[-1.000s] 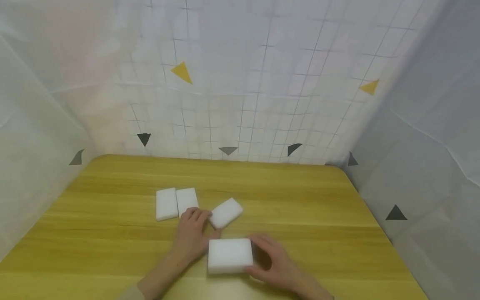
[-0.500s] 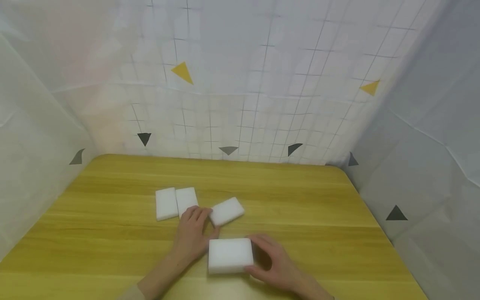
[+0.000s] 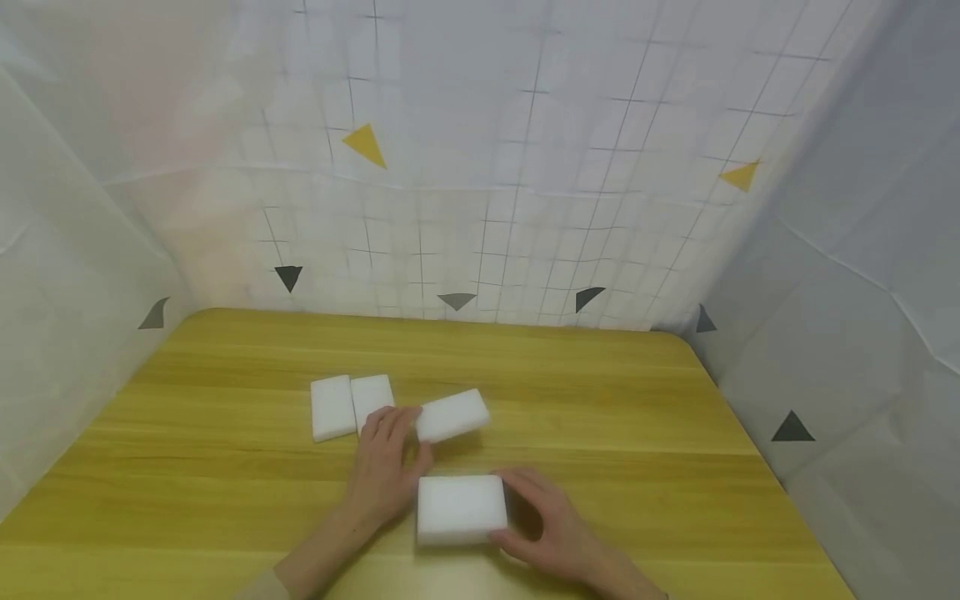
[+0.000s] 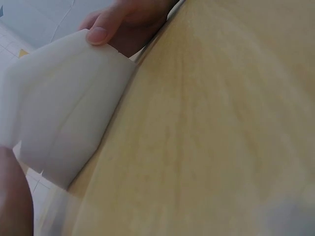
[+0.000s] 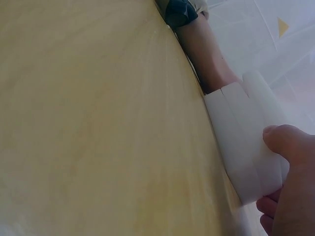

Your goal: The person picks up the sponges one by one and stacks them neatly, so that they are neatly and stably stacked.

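In the head view, my left hand (image 3: pixel 384 467) pinches the left end of a white sponge (image 3: pixel 453 416), thumb on its near side and fingers at the far corner. That sponge is tilted, with a shadow beneath its near edge. My right hand (image 3: pixel 553 527) holds the right end of a stack of white sponges (image 3: pixel 461 504), thumb in front and fingers behind. Seams between layers run along the stack (image 5: pixel 243 140) in the right wrist view. Two more sponges lie flat side by side, a left one (image 3: pixel 333 408) and a right one (image 3: pixel 371 395), the latter partly hidden by my left fingers.
All of this is on a wood-grain table (image 3: pixel 600 400). A white grid-marked sheet (image 3: pixel 450 208) with yellow and dark triangles hangs behind the table's far edge. Pale sheets close off the left and right sides.
My left hand has lifted and turned the pinched sponge, its right end moving up and away from me. The right hand and the stack have stayed almost still.
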Demonstrator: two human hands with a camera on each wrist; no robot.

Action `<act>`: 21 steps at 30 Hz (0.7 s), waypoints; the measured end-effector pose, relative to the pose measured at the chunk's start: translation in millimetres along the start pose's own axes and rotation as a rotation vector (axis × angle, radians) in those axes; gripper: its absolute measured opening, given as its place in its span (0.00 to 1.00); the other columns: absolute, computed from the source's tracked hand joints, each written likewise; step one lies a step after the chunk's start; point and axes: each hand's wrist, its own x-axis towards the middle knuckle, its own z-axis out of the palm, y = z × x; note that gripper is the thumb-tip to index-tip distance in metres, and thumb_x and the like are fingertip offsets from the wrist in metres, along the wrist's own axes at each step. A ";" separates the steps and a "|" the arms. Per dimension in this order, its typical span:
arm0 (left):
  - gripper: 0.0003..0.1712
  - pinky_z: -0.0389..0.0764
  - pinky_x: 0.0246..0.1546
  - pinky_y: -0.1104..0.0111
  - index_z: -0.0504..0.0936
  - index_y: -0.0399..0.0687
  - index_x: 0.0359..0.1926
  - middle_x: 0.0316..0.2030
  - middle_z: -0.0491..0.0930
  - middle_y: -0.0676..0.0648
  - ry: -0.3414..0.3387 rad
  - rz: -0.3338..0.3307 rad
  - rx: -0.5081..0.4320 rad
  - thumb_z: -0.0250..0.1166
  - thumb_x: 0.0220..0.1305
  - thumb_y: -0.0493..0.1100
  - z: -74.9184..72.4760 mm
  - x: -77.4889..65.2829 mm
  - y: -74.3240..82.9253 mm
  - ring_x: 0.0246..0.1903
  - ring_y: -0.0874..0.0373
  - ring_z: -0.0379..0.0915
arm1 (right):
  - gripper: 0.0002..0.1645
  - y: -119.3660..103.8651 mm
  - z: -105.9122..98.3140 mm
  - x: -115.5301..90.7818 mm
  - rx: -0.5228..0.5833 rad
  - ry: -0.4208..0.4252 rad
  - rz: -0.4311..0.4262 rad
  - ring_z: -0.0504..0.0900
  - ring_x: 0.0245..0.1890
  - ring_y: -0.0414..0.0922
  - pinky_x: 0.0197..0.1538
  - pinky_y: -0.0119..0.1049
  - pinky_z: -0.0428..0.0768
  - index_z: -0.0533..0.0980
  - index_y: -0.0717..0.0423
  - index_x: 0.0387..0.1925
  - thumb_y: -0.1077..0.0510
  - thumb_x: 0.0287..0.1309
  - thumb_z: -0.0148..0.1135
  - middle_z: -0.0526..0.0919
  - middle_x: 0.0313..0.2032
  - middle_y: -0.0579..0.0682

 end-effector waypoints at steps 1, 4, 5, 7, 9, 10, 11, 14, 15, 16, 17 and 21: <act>0.25 0.72 0.59 0.53 0.78 0.43 0.58 0.52 0.79 0.43 0.002 -0.004 -0.013 0.64 0.61 0.46 -0.2 0.0 0.2 0.57 0.46 0.67 | 0.38 0.0 0.1 -0.2 -0.003 0.000 0.002 0.78 0.57 0.43 0.60 0.37 0.80 0.73 0.53 0.65 0.47 0.55 0.74 0.79 0.58 0.43; 0.24 0.72 0.59 0.54 0.77 0.43 0.58 0.53 0.79 0.44 0.010 -0.010 -0.040 0.64 0.61 0.46 -1.2 0.4 1.3 0.57 0.47 0.67 | 0.38 0.2 0.3 -0.9 -0.011 0.000 0.014 0.78 0.57 0.43 0.60 0.38 0.80 0.72 0.53 0.65 0.47 0.55 0.74 0.78 0.59 0.43; 0.24 0.71 0.59 0.54 0.77 0.43 0.58 0.53 0.79 0.44 0.014 -0.011 -0.049 0.64 0.61 0.46 -1.5 0.6 1.6 0.58 0.48 0.66 | 0.39 0.0 0.3 -1.0 -0.013 0.000 0.020 0.78 0.57 0.43 0.60 0.38 0.80 0.72 0.52 0.66 0.47 0.55 0.74 0.78 0.59 0.43; 0.24 0.71 0.59 0.54 0.78 0.43 0.58 0.53 0.79 0.44 0.025 -0.005 -0.062 0.64 0.61 0.45 -2.2 1.3 2.5 0.57 0.47 0.67 | 0.39 0.0 0.2 -1.1 -0.018 0.002 0.027 0.78 0.58 0.43 0.60 0.38 0.80 0.72 0.50 0.66 0.47 0.55 0.74 0.78 0.59 0.43; 0.24 0.71 0.58 0.55 0.78 0.43 0.57 0.53 0.79 0.44 0.041 0.000 -0.080 0.64 0.60 0.45 -2.8 1.6 3.3 0.57 0.47 0.67 | 0.38 0.1 0.0 -1.0 -0.026 0.005 0.031 0.78 0.57 0.43 0.60 0.38 0.80 0.72 0.49 0.65 0.46 0.54 0.74 0.78 0.59 0.43; 0.24 0.71 0.58 0.55 0.78 0.43 0.57 0.53 0.79 0.44 0.049 0.002 -0.091 0.64 0.59 0.44 -3.1 1.7 3.6 0.57 0.47 0.67 | 0.38 0.1 -0.2 -1.0 -0.030 0.006 0.033 0.78 0.57 0.43 0.59 0.38 0.80 0.72 0.49 0.65 0.46 0.54 0.74 0.78 0.58 0.43; 0.24 0.71 0.58 0.55 0.78 0.42 0.57 0.53 0.79 0.44 0.061 0.005 -0.103 0.64 0.59 0.43 -3.3 1.9 3.8 0.56 0.47 0.67 | 0.38 0.3 -0.2 -1.1 -0.032 0.006 0.034 0.78 0.57 0.43 0.59 0.39 0.80 0.72 0.49 0.65 0.46 0.55 0.74 0.79 0.58 0.43; 0.24 0.70 0.57 0.56 0.78 0.43 0.56 0.52 0.80 0.45 0.089 0.018 -0.148 0.64 0.58 0.42 -3.7 1.9 4.0 0.56 0.48 0.68 | 0.38 1.3 -0.1 -1.4 -0.037 0.016 0.040 0.79 0.56 0.44 0.59 0.40 0.80 0.72 0.50 0.65 0.47 0.55 0.74 0.79 0.57 0.45; 0.24 0.70 0.57 0.56 0.78 0.43 0.56 0.52 0.80 0.45 0.097 0.029 -0.166 0.64 0.57 0.41 -3.7 2.0 3.9 0.56 0.48 0.68 | 0.38 1.6 0.1 -1.5 -0.038 0.023 0.045 0.79 0.56 0.44 0.58 0.40 0.81 0.72 0.51 0.65 0.47 0.55 0.74 0.80 0.57 0.45; 0.24 0.70 0.57 0.56 0.79 0.43 0.56 0.51 0.80 0.45 0.108 0.048 -0.186 0.63 0.56 0.41 -3.7 2.3 3.9 0.55 0.48 0.68 | 0.38 2.1 0.2 -1.6 -0.039 0.029 0.052 0.79 0.56 0.44 0.58 0.40 0.80 0.72 0.50 0.65 0.48 0.54 0.74 0.80 0.57 0.45; 0.25 0.71 0.57 0.57 0.79 0.43 0.56 0.51 0.80 0.45 0.117 0.070 -0.204 0.63 0.55 0.40 -3.5 2.4 3.7 0.55 0.48 0.68 | 0.38 2.7 0.5 -1.7 -0.041 0.036 0.058 0.79 0.55 0.44 0.58 0.40 0.81 0.72 0.50 0.65 0.48 0.54 0.74 0.80 0.57 0.45; 0.27 0.71 0.58 0.61 0.79 0.41 0.56 0.51 0.79 0.46 0.130 0.192 -0.275 0.62 0.52 0.40 -2.9 3.7 4.5 0.54 0.48 0.70 | 0.38 4.0 0.8 -1.6 -0.047 0.053 0.110 0.79 0.55 0.43 0.59 0.38 0.80 0.72 0.48 0.65 0.51 0.52 0.75 0.79 0.56 0.44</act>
